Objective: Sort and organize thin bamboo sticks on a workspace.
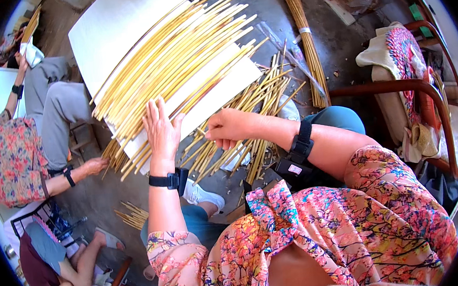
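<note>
Many long yellow plant stalks (174, 66) lie side by side across a white board (99, 36). My left hand (160, 128) rests palm down at their near ends, fingers extended, touching the stalks without gripping them. To its right, past the board's near edge, my right hand (226, 128) is held above a loose heap of stalks (266, 103). Its fingers are curled, with a pale stalk tip beside the fingertips. Whether they pinch that stalk is hidden. A gap of bare board separates a few stalks on the right from the main row.
A tied bundle of long stalks (311, 52) lies on the floor. A wooden-armed chair (394, 86) is at right. At left, a seated co-worker's hand (95, 166) touches stalk ends (114, 156) by the board. Another person (40, 262) sits lower left, near scattered stalks (132, 216).
</note>
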A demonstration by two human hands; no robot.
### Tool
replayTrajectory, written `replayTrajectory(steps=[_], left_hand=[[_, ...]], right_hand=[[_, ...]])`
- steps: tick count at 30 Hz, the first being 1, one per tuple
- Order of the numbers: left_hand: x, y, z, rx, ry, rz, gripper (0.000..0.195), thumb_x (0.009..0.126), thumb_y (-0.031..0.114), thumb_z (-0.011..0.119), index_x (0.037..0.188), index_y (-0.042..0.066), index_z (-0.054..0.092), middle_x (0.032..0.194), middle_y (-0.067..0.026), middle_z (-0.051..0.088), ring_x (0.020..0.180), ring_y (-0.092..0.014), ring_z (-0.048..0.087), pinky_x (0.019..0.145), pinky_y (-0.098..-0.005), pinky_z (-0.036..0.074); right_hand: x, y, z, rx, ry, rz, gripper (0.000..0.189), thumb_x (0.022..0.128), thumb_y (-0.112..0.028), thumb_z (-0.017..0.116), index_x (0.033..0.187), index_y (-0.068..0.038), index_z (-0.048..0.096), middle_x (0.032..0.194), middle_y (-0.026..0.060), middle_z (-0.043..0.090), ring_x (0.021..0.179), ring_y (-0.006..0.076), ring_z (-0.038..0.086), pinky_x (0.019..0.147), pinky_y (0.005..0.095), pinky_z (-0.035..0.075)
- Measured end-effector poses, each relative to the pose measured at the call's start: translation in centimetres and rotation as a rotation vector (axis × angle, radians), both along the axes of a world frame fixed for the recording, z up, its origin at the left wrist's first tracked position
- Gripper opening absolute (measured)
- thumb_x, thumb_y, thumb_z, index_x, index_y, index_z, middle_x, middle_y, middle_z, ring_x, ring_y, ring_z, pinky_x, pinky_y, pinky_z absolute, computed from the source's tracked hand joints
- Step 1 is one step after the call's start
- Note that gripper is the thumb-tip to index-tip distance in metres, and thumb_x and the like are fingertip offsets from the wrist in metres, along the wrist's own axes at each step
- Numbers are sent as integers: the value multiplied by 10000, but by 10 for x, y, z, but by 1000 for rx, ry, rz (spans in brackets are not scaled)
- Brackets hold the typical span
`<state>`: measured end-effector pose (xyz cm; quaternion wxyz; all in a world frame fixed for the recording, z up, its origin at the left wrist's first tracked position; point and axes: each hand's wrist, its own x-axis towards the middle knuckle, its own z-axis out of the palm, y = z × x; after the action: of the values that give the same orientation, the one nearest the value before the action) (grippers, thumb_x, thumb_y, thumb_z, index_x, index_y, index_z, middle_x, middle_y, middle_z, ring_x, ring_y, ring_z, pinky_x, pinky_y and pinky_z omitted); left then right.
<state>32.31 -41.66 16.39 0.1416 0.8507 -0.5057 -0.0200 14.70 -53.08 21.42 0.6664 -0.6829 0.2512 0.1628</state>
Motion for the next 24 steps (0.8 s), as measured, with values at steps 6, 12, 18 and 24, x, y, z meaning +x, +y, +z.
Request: replayTrajectory(steps=[6,12,18,24], left_hand=[[-6,4,7,137,21,14,752,824,443,539,1369,17,244,1404,-256,216,1327,-356,172,1041,-546,154],[-15,6,7,154,3,-12,770,823,456,536,1368,3,236,1407,-262,198,1333,-363,144,1045,-544,141],[-16,14,4,166,14,6,795,809,468,547,1365,-5,233,1404,-269,199,1330,-370,147,1046,-542,137],[-16,10,2,136,4,-9,798,799,458,572,1367,7,240,1409,-263,200,1331,-374,143,1056,-532,126]], right_hand=[[-1,0,2,-9,9,11,270,868,-246,537,786,9,568,681,65,622,573,127,614,502,246,504],[-2,-3,5,-22,0,14,270,869,-245,540,776,8,562,681,66,622,575,129,616,501,247,504],[3,0,-1,-19,-2,46,269,866,-243,543,779,10,566,672,70,620,576,134,620,501,252,509],[3,0,0,18,-14,-11,245,870,-223,539,760,-7,571,660,60,600,533,123,591,476,235,485]])
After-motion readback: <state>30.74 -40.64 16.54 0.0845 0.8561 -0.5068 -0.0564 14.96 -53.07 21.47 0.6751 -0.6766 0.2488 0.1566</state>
